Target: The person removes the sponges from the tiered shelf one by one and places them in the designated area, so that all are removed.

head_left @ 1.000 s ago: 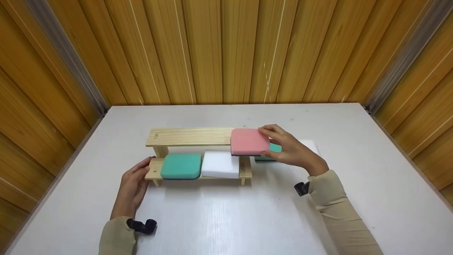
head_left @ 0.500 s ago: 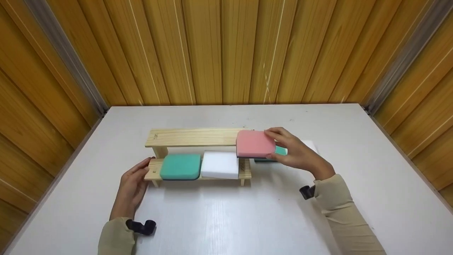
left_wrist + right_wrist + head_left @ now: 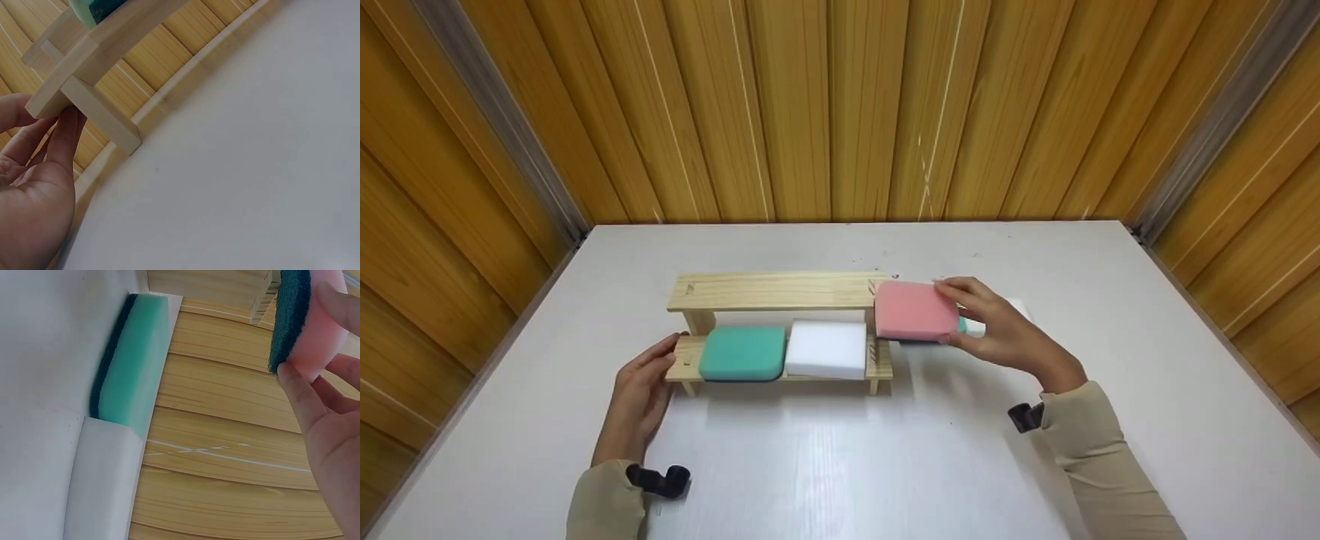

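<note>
My right hand (image 3: 1001, 326) pinches a pink scouring sponge (image 3: 916, 310) with a dark green scrubbing side beneath, held just beyond the right end of a two-tier wooden rack's (image 3: 772, 291) upper shelf. In the right wrist view, thumb and fingers grip the sponge's edges. My left hand (image 3: 641, 390) holds the left end of the rack's lower shelf; the left wrist view shows fingers (image 3: 64, 135) under the board by its leg. On that lower shelf lie a green sponge (image 3: 742, 352) and, beside it, a white sponge (image 3: 826, 349).
Right of the rack, another green sponge (image 3: 132, 365) and a white block (image 3: 104, 478) lie end to end on the white table (image 3: 825, 457), partly hidden by my right hand in the head view. Wood-patterned walls (image 3: 840, 112) enclose the table's back and sides.
My right hand has carried the pink sponge rightward and slightly nearer, off the upper shelf's right end, which is now uncovered. My left hand and the rack have stayed in place.
</note>
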Demonstrator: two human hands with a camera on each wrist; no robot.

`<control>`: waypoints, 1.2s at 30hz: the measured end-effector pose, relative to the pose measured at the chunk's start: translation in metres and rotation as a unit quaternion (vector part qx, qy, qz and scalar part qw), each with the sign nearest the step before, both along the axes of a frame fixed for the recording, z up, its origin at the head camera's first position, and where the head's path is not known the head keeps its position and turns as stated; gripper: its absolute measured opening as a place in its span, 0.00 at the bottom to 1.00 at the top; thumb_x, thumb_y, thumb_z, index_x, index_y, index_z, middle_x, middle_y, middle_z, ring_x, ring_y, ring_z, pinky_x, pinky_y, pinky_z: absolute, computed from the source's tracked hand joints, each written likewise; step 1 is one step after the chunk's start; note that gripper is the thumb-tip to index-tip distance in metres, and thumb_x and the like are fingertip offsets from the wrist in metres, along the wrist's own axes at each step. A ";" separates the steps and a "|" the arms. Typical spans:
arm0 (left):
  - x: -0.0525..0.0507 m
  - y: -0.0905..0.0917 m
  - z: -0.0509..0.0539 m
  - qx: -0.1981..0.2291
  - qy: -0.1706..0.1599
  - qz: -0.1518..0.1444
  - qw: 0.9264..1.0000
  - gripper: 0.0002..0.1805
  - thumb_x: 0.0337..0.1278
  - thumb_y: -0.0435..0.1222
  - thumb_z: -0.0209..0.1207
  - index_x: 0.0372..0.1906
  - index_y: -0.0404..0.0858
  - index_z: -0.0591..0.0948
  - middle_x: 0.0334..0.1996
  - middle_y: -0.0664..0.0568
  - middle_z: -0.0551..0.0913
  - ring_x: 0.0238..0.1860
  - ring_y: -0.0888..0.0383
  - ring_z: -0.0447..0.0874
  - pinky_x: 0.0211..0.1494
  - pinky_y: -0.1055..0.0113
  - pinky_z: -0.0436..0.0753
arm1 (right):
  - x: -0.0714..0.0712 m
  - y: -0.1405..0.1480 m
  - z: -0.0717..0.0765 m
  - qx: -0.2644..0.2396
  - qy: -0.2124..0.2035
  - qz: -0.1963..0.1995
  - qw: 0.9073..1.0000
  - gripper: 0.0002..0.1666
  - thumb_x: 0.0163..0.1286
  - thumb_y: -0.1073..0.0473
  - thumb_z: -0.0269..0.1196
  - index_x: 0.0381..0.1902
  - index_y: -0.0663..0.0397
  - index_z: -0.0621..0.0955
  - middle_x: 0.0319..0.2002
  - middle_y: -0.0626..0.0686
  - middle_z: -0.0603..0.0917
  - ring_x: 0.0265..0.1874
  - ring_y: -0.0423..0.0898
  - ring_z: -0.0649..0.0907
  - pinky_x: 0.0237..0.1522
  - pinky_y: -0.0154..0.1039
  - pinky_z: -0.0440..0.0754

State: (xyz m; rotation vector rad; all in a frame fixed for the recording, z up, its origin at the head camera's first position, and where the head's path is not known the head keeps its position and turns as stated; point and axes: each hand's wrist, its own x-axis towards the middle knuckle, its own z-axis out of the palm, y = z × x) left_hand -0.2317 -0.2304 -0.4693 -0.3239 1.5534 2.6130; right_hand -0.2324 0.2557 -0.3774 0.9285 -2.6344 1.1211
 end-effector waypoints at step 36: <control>0.000 0.000 0.002 -0.012 -0.001 -0.009 1.000 0.29 0.66 0.24 0.47 0.71 0.33 0.61 0.73 0.47 0.59 0.67 0.63 0.69 0.66 0.74 0.75 | 0.019 0.031 -0.033 0.026 -0.045 -0.012 0.999 0.37 0.60 0.64 0.68 0.66 0.67 0.68 0.63 0.61 0.70 0.62 0.60 0.73 0.59 0.57 0.78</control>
